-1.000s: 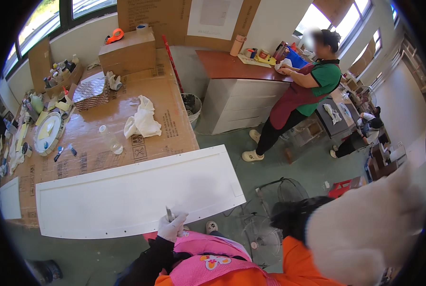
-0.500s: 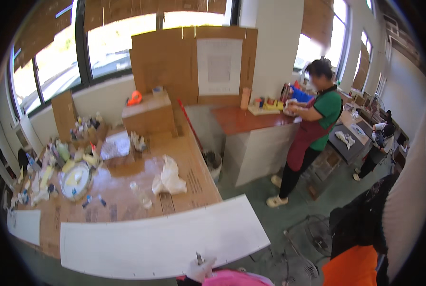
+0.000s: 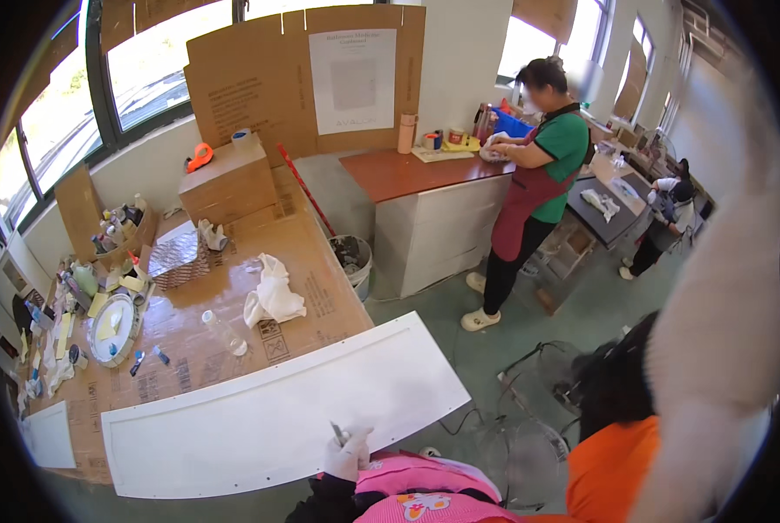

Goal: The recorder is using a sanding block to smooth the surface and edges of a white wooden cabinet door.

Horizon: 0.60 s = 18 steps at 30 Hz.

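Note:
My left hand, in a white glove, is closed around a small grey tool that juts up past the fingers; its exact kind is unclear. It sits at the near edge of a long white panel with a raised border and small dark marks along its near edge. The panel lies across the front of a cardboard-covered table. Close to the camera on the right is a large blurred pale shape, apparently my raised, gloved right hand; its fingers cannot be made out.
The table holds a clear bottle, white cloth, round tray, foil-topped block, and a carton bearing an orange tape dispenser. A bucket and fan stand on the floor. Someone in green works at the red-topped counter.
The view has tilted and shifted, so the room appears farther up and left. My left hand shows higher, still holding the tool. The pale shape on the right has spread and blurred.

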{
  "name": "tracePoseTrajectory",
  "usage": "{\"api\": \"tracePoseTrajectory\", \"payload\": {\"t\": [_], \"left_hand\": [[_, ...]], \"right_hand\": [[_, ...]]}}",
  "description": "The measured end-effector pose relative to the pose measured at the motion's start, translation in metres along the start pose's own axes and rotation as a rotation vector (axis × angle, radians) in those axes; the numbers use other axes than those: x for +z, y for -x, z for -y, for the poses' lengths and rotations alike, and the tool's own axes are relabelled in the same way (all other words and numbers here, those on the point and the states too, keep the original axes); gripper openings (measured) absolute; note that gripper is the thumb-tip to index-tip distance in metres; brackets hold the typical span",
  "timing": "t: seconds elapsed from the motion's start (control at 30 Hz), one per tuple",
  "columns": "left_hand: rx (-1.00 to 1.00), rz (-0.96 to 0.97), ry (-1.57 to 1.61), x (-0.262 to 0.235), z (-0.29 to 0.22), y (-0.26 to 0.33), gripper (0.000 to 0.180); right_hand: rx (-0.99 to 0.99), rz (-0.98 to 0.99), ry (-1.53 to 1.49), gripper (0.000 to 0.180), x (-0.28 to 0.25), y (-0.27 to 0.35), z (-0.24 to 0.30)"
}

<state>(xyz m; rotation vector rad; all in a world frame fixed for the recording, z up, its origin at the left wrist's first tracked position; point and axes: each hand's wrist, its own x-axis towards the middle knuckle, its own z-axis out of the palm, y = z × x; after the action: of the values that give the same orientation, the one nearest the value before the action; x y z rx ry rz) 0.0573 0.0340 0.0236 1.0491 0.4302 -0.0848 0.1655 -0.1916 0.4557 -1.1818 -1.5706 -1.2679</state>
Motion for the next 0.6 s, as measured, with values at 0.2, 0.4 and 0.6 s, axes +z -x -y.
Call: {"api": "tracePoseTrajectory", "payload": {"t": [0.2,0.4,0.6], "left_hand": [[-0.18,-0.001,0.342,-0.018,-0.002,-0.015,0.033],[-0.37,0.024,0.516,0.029,-0.019,-0.019,0.031],[-0.453,0.294,0.605,0.022,0.041,-0.045,0.034]], "right_hand": [[1.063,0.201,-0.149,0.022,0.02,0.153,0.022],[1.99,-0.04,-0.526,0.032,0.049,0.293,0.092],[1.365,0.823,0.114,0.027,0.082,0.336,0.136]]}}
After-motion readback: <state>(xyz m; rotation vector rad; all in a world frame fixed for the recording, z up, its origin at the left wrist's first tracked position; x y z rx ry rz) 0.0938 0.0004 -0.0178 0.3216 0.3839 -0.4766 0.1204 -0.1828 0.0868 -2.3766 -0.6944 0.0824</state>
